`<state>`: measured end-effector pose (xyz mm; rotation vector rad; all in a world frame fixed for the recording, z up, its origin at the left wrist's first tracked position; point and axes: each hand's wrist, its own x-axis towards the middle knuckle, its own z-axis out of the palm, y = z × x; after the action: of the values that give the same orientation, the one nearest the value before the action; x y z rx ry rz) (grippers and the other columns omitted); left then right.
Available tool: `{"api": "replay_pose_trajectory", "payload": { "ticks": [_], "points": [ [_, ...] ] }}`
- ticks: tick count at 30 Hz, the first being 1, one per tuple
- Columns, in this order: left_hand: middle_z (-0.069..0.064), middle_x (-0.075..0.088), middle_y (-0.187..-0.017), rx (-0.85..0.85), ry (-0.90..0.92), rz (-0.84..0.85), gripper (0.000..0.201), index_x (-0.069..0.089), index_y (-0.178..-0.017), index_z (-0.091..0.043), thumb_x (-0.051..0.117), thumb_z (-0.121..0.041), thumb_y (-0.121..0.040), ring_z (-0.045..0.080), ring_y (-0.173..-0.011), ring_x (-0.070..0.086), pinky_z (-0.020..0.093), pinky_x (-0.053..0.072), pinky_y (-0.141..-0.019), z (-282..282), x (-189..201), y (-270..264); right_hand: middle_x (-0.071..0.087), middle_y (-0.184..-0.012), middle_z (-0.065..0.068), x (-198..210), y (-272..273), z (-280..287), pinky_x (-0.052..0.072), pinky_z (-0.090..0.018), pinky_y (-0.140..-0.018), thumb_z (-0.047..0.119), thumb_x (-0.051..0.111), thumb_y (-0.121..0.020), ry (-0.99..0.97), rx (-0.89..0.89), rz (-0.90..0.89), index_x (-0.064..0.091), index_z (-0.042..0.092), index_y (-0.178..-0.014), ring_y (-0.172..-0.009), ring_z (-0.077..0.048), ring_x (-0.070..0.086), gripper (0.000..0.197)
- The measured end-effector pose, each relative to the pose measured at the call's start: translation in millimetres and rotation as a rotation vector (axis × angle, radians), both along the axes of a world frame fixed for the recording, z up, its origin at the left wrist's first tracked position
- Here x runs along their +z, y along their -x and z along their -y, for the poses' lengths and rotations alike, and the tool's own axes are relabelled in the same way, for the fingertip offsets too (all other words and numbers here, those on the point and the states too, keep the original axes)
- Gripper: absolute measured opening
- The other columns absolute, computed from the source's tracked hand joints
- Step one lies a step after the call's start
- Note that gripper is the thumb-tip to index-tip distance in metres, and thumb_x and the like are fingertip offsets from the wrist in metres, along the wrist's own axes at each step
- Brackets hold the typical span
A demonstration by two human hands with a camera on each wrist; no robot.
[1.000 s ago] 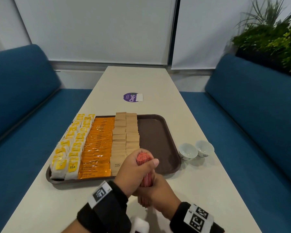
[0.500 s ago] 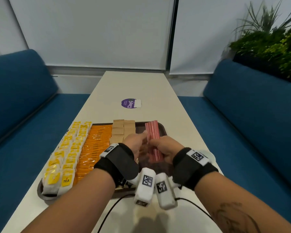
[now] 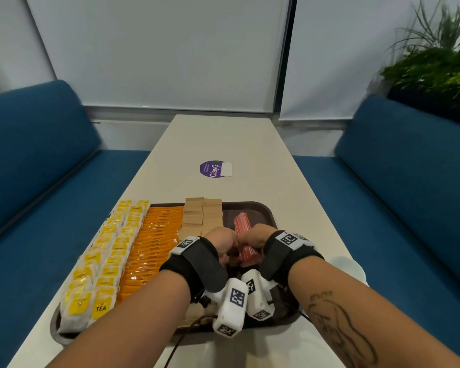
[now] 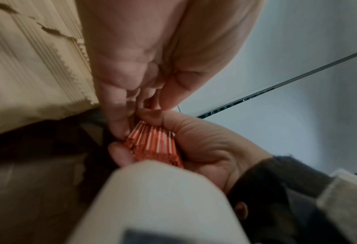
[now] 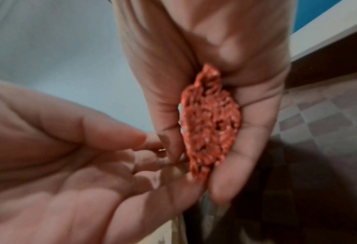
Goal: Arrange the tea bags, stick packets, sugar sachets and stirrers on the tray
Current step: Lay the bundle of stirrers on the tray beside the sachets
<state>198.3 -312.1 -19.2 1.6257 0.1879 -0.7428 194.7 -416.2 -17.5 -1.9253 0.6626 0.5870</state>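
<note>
- The stirrers [image 3: 243,235] are lying as one red bundle over the bare right strip of the tray [image 3: 263,212], long axis running toward the top of the frame, alongside the sugar sachets [image 3: 203,216].
- The right hand [image 3: 252,239] is clasping the bundle's near end; it is the nearer hand.
- The left hand [image 3: 222,243] is pinching the bundle's left side.
- Lowering straight down looks enough to seat the bundle.

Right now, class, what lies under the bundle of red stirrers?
Beneath the red stirrers is the brown tray's bare right section. Both hands, left and right, cover the near end, so contact there is hidden.
</note>
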Motion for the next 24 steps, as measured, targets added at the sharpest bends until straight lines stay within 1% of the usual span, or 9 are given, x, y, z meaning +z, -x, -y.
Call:
{"api": "replay_pose_trajectory", "payload": {
  "ticks": [2, 4, 7, 11, 13, 15, 16, 19, 24],
  "points": [
    [0.024, 0.059, -0.113, -0.004, -0.021, -0.027, 0.033, 0.058, -0.114, 0.009, 0.038, 0.011, -0.087, 0.037, -0.108, 0.058, 0.046, 0.049, -0.096, 0.1, 1.2, 1.4, 0.063, -0.101, -0.014, -0.6, -1.2, 0.2, 0.055, -0.037, -0.085, 0.010, 0.064, -0.086, 0.015, 0.009, 0.021, 0.057, 0.002, -0.097, -0.114, -0.035, 0.060, 0.015],
    [0.024, 0.058, -0.118, -0.024, -0.022, -0.027, 0.035, 0.057, -0.116, 0.009, 0.036, 0.013, -0.088, 0.037, -0.113, 0.055, 0.047, 0.046, -0.099, 1.4, -3.7, -0.8, 0.061, -0.110, -0.016, -2.1, -1.1, 3.3, 0.052, -0.038, -0.092, 0.011, 0.067, -0.085, 0.068, 0.021, 0.002, 0.054, 0.001, -0.100, -0.116, -0.035, 0.058, 0.022],
    [0.021, 0.058, -0.110, 0.008, -0.006, -0.005, 0.033, 0.057, -0.108, 0.004, 0.033, 0.012, -0.089, 0.030, -0.109, 0.057, 0.043, 0.049, -0.096, 2.2, -5.7, 1.2, 0.059, -0.122, -0.019, -3.4, -1.7, 10.7, 0.050, -0.042, -0.096, 0.014, 0.072, -0.081, 0.129, 0.006, 0.029, 0.053, -0.005, -0.120, -0.111, -0.034, 0.060, 0.048],
    [0.016, 0.058, -0.111, -0.001, -0.059, 0.009, 0.028, 0.056, -0.108, 0.001, 0.035, 0.010, -0.091, 0.026, -0.110, 0.056, 0.042, 0.050, -0.095, 4.7, -8.8, -2.1, 0.060, -0.108, -0.013, -1.2, 6.5, 26.3, 0.052, -0.042, -0.092, 0.013, 0.067, -0.082, 0.183, 0.001, 0.082, 0.055, 0.000, -0.123, -0.107, -0.030, 0.062, 0.044],
    [0.012, 0.056, -0.096, -0.049, -0.118, 0.062, 0.023, 0.055, -0.108, 0.000, 0.040, 0.007, -0.092, 0.026, -0.100, 0.055, 0.042, 0.048, -0.097, 5.9, -10.1, -3.8, 0.059, -0.104, -0.011, 0.6, 10.8, 32.7, 0.053, -0.041, -0.092, 0.012, 0.066, -0.082, 0.177, 0.004, 0.120, 0.057, 0.002, -0.123, -0.108, -0.029, 0.062, 0.044],
    [0.007, 0.054, -0.083, -0.099, -0.167, 0.122, 0.032, 0.051, -0.123, 0.006, 0.042, 0.004, -0.093, 0.031, -0.102, 0.057, 0.041, 0.046, -0.097, 6.7, -10.3, -3.7, 0.061, -0.115, -0.015, 4.5, 14.9, 35.7, 0.052, -0.041, -0.094, 0.011, 0.065, -0.082, 0.235, 0.025, 0.134, 0.057, 0.001, -0.123, -0.113, -0.031, 0.060, 0.043],
    [0.010, 0.057, -0.088, -0.130, -0.197, 0.144, 0.035, 0.049, -0.127, 0.008, 0.042, 0.003, -0.093, 0.035, -0.110, 0.057, 0.042, 0.046, -0.097, 7.0, -9.5, -3.0, 0.060, -0.121, -0.017, 5.6, 15.2, 35.0, 0.051, -0.041, -0.094, 0.010, 0.065, -0.083, 0.266, 0.038, 0.144, 0.057, 0.001, -0.123, -0.114, -0.032, 0.059, 0.043],
    [0.025, 0.056, -0.126, -0.211, -0.294, 0.210, 0.037, 0.048, -0.128, 0.008, 0.043, 0.003, -0.092, 0.037, -0.122, 0.051, 0.041, 0.046, -0.097, 7.7, -8.1, -1.4, 0.055, -0.130, -0.016, 8.3, 13.9, 27.9, 0.047, -0.034, -0.099, 0.014, 0.061, -0.089, 0.461, 0.162, 0.129, 0.052, 0.000, -0.129, -0.119, -0.029, 0.055, 0.043],
    [0.025, 0.050, -0.134, -0.321, -0.406, 0.268, 0.038, 0.048, -0.130, 0.008, 0.040, 0.001, -0.094, 0.036, -0.125, 0.048, 0.039, 0.042, -0.103, 8.8, -3.2, 3.9, 0.047, -0.141, -0.012, 7.5, 8.7, 15.8, 0.039, -0.032, -0.106, 0.021, 0.053, -0.095, 0.690, 0.458, 0.067, 0.043, 0.006, -0.140, -0.128, -0.026, 0.047, 0.048]
  ]
}}
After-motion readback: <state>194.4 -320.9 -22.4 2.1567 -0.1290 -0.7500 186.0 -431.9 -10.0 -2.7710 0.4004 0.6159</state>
